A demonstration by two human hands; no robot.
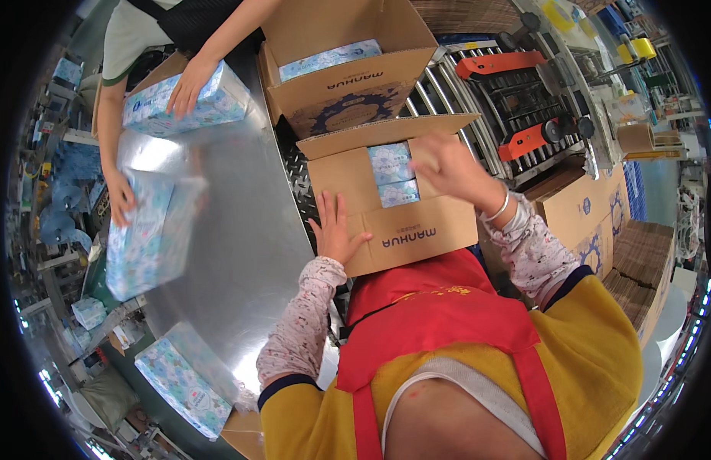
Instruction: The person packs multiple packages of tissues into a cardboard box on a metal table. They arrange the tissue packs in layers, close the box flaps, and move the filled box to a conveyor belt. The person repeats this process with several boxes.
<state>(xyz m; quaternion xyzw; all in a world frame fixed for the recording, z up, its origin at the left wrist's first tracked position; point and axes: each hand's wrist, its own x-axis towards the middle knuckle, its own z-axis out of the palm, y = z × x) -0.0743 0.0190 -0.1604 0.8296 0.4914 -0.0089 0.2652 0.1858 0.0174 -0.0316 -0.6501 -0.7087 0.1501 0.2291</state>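
Observation:
In front of my body stands a cardboard carton (pixel 344 172) with its side flaps folded inward. Through the gap between them show blue-and-white floral packs (pixel 391 165). The far flap (pixel 386 132) sticks up, and the near printed flap (pixel 417 236) slopes toward me. My left hand (pixel 338 230) lies on the carton's left near corner with its fingers spread, holding nothing. Over the right flap is my right hand (pixel 451 172), fingers bent and blurred; whether it touches the cardboard I cannot tell.
A second open carton (pixel 355 84) stands beyond, with a floral pack inside. Across the metal table (pixel 233 199), another person's hands (pixel 188 88) handle floral packs (pixel 152 230). A roller conveyor (pixel 440 88) with red arms (pixel 501 65) lies right. Flattened cardboard (pixel 639 261) is stacked near right.

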